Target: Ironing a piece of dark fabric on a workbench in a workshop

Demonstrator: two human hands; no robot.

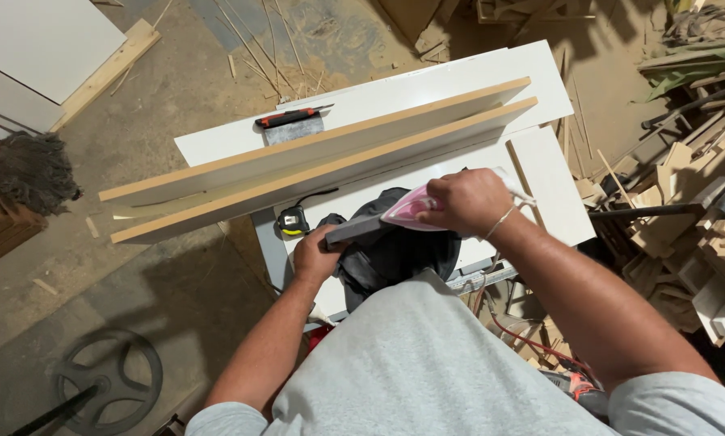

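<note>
White panel spans the bench, two long boards on edge across it; my right hand grips a pink iron beside them; my left hand clamps a grey strip; tape measure near

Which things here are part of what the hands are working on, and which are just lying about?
In hand:
right hand gripping the pink iron
left hand on the grey strip
dark cloth under them

Lying about:
tape measure
scraper
two long boards on edge
mop
wood offcuts
wheel on the floor
</note>
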